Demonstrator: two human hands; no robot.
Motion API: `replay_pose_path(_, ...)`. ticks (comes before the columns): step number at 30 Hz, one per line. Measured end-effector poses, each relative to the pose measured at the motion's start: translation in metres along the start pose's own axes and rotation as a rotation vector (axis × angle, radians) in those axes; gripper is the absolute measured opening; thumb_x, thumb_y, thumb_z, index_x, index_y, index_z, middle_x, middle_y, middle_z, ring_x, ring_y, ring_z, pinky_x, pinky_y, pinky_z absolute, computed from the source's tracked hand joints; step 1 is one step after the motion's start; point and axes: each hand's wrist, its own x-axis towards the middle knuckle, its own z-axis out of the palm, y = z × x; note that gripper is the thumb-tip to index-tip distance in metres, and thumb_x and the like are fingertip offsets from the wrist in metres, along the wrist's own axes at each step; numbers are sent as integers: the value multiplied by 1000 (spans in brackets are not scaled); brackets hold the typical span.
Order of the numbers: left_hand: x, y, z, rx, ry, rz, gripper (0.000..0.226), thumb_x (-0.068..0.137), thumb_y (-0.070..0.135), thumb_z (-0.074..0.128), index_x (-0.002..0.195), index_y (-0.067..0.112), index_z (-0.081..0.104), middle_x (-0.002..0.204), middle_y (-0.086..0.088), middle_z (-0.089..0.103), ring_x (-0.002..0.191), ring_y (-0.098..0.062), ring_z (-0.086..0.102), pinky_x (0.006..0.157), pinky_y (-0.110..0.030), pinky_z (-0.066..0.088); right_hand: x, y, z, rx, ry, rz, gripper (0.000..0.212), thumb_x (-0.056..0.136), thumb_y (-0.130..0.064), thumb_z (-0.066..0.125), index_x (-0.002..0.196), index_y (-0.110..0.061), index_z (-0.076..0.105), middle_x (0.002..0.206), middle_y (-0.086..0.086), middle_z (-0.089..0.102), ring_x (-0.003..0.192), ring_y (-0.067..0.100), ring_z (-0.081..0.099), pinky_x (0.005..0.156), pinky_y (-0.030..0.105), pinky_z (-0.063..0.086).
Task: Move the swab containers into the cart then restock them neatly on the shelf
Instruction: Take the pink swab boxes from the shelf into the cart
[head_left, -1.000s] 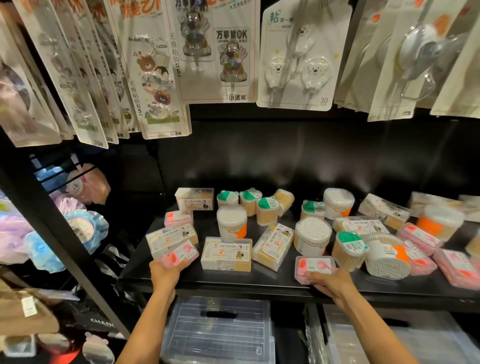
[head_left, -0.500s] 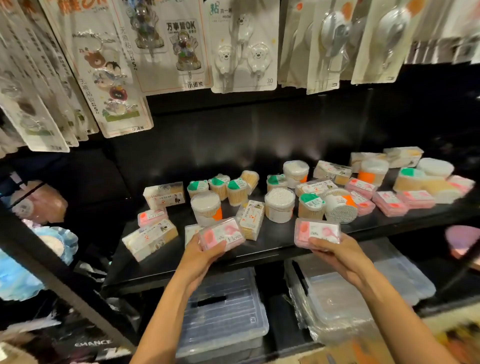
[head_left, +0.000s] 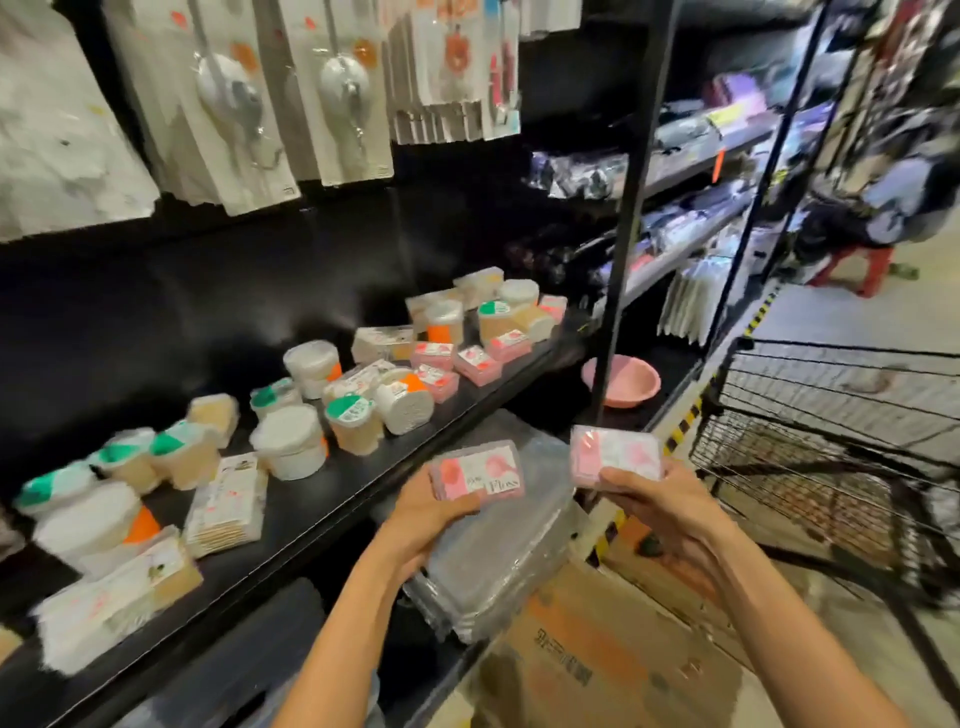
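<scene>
My left hand (head_left: 431, 512) grips a flat pink box (head_left: 478, 469) from below, off the front of the black shelf (head_left: 322, 506). My right hand (head_left: 657, 512) holds a second pink box (head_left: 615, 451), a little higher and further right. A black wire cart (head_left: 831, 436) stands to the right of both hands. Several round tubs, flat cartons and more pink boxes (head_left: 470, 358) lie scattered along the shelf.
Carded hooks (head_left: 343, 98) hang above the shelf. Wrapped clear bins (head_left: 498, 551) and a cardboard box (head_left: 597, 660) sit under my hands. A black upright post (head_left: 631, 208) stands beside a pink basin (head_left: 623, 380). A person (head_left: 906, 205) sits far right by a red stool.
Both hands lifted their pink boxes off the shelf and carried them right. My view swung right, bringing the wire cart and the aisle into sight.
</scene>
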Motion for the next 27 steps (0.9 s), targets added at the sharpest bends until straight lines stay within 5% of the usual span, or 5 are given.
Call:
replay_pose_path(5, 33, 1, 103, 112, -215, 20, 48, 73, 0, 78, 115, 13, 60, 111, -5, 70, 96, -12, 68, 72, -19, 53, -17, -20, -96, -6, 175, -88, 29, 77, 8, 71, 96, -13, 62, 79, 0, 73, 64, 11, 71, 56, 23, 59)
replay_pose_path(9, 59, -3, 198, 150, -392, 44, 37, 76, -3, 75, 98, 24, 63, 87, 15, 74, 78, 3, 69, 59, -11, 51, -21, -33, -179, 8, 295, -121, 33, 74, 6, 75, 101, -9, 63, 83, 3, 75, 69, 13, 72, 54, 21, 56)
replay_pose_path(15, 104, -24, 331, 162, -500, 14, 42, 76, -4, 74, 113, 12, 60, 103, -3, 72, 94, -18, 68, 80, -36, 55, -10, -53, -301, 53, 399, -133, 62, 49, -13, 86, 106, -8, 62, 96, 11, 75, 88, 28, 72, 67, 30, 59)
replay_pose_path(23, 152, -32, 476, 136, -564, -53, 42, 73, -9, 73, 109, 11, 63, 98, -3, 72, 86, -14, 68, 67, -25, 55, 8, -83, -437, 149, 505, -137, 47, 63, 5, 77, 105, -9, 60, 90, 6, 76, 79, 20, 73, 59, 24, 57)
replay_pose_path(27, 187, -35, 537, 187, -596, -104, 52, 74, -9, 72, 121, 7, 55, 113, -13, 67, 105, -29, 63, 88, -42, 51, 29, -93, -492, 128, 564, -112, 53, 58, -5, 80, 107, -14, 61, 100, 6, 74, 88, 18, 71, 63, 24, 56)
